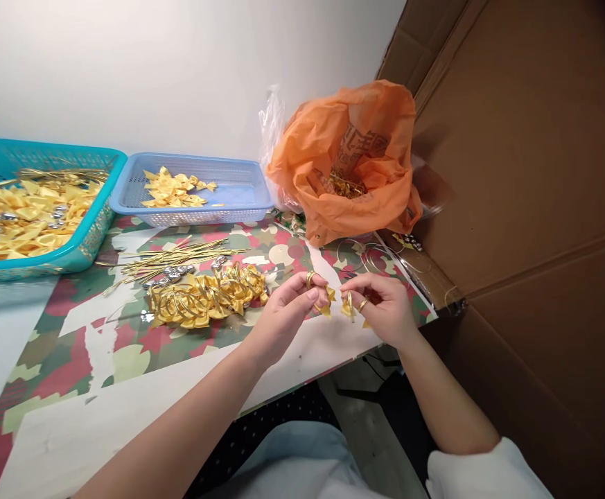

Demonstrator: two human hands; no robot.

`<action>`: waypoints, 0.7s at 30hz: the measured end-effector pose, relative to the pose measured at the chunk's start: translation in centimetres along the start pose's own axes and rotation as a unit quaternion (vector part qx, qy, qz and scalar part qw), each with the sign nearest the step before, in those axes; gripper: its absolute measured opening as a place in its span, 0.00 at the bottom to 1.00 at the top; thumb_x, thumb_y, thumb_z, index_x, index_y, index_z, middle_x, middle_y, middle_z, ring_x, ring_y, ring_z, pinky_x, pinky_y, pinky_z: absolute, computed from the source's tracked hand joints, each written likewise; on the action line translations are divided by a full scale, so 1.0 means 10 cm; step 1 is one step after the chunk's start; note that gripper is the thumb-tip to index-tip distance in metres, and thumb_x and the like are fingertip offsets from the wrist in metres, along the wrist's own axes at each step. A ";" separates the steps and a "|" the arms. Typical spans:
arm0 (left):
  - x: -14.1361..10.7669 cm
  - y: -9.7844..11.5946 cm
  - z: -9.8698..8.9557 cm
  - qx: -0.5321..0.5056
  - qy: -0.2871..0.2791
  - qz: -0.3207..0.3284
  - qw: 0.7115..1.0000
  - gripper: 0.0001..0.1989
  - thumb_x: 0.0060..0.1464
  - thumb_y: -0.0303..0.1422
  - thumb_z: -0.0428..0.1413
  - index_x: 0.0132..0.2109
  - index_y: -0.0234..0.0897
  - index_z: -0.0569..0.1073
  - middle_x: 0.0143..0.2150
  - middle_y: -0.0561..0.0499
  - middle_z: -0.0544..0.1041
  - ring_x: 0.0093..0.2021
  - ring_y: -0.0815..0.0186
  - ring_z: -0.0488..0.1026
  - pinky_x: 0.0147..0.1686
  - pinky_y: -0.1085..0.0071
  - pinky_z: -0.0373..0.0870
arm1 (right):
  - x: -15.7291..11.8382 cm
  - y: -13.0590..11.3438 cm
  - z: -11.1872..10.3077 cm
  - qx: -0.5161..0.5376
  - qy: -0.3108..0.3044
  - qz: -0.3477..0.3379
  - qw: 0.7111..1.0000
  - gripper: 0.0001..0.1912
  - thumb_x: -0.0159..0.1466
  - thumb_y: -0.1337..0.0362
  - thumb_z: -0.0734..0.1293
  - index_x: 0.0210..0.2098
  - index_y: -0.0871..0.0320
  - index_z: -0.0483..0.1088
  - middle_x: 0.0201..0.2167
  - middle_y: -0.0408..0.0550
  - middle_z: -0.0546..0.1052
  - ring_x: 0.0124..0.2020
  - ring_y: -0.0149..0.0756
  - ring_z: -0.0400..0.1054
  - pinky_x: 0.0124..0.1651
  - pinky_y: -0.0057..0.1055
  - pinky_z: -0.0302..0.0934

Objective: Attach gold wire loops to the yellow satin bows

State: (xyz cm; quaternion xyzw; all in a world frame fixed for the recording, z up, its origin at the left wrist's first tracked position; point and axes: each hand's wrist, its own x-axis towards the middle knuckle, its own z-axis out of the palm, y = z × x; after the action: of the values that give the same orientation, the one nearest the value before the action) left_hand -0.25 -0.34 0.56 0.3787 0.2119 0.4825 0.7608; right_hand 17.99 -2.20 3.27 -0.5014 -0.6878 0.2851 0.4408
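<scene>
My left hand (pixel 287 313) is closed, its thumb and fingers pinching a small yellow ribbon bow (pixel 326 309) with a loop of gold twist tie at the fingertips. Just across from it, my right hand (pixel 391 309) is closed on another yellow ribbon bow (pixel 348 305) with gold tie loops; the fingers partly hide it. Both hands are raised over the table's near edge, fingertips a short gap apart. To the left of my left hand lies a pile of yellow bows with curled gold ties (pixel 198 298). Straight gold twist ties (pixel 177 258) and small silver bells (pixel 174 272) lie behind that pile.
A teal basket (pixel 81 253) of yellow bows, gold ties and silver pieces stands left. Beside it is a blue basket (pixel 240 210) with yellow bows. An orange plastic bag (pixel 328 208) sits open at the back. Cardboard (pixel 531 173) walls the right side.
</scene>
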 end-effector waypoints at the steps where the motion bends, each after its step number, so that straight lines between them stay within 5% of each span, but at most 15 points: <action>1: 0.00 -0.01 -0.01 0.017 0.011 0.007 1.000 0.11 0.51 0.40 0.63 0.38 0.38 0.75 0.30 0.53 0.69 0.33 0.68 0.64 0.36 0.72 0.62 | 0.01 0.01 0.01 0.022 -0.002 -0.005 1.000 0.04 0.61 0.62 0.70 0.33 0.54 0.77 0.25 0.43 0.77 0.22 0.29 0.65 0.24 0.27 0.58; 4: -0.01 -0.03 -0.02 0.087 0.038 0.018 0.995 0.10 0.51 0.37 0.64 0.38 0.38 0.73 0.34 0.54 0.69 0.36 0.70 0.65 0.37 0.73 0.63 | 0.03 0.06 0.03 0.113 -0.014 -0.033 0.993 0.06 0.61 0.59 0.70 0.32 0.54 0.77 0.25 0.43 0.77 0.24 0.29 0.68 0.26 0.26 0.61; 8: -0.02 -0.03 0.03 0.134 -0.002 -0.028 0.991 0.15 0.49 0.38 0.65 0.40 0.36 0.73 0.37 0.52 0.72 0.37 0.68 0.68 0.39 0.71 0.66 | 0.06 0.12 0.11 0.179 -0.018 -0.051 0.982 0.07 0.61 0.58 0.71 0.30 0.54 0.77 0.25 0.43 0.77 0.24 0.29 0.68 0.26 0.26 0.61; 15: 0.00 -0.06 0.04 0.090 -0.014 -0.117 0.989 0.13 0.48 0.40 0.66 0.34 0.34 0.76 0.27 0.54 0.73 0.28 0.72 0.66 0.29 0.75 0.61 | 0.03 0.20 0.18 0.127 -0.017 -0.045 0.991 0.07 0.60 0.58 0.71 0.31 0.54 0.77 0.24 0.43 0.77 0.22 0.29 0.67 0.25 0.26 0.59; 21: 0.01 -0.11 -0.03 0.105 0.036 -0.132 0.985 0.14 0.50 0.39 0.64 0.39 0.33 0.77 0.31 0.50 0.78 0.28 0.72 0.68 0.28 0.75 0.61 | 0.03 0.34 -0.11 0.046 0.071 0.028 0.996 0.09 0.60 0.56 0.70 0.33 0.55 0.76 0.24 0.43 0.75 0.23 0.30 0.66 0.25 0.27 0.60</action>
State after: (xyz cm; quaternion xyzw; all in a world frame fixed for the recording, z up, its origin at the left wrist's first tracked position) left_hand 0.25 -0.41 -0.44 0.4078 0.3368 0.3665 0.7655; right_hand 20.44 -0.85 1.00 -0.5183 -0.6268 0.2927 0.5028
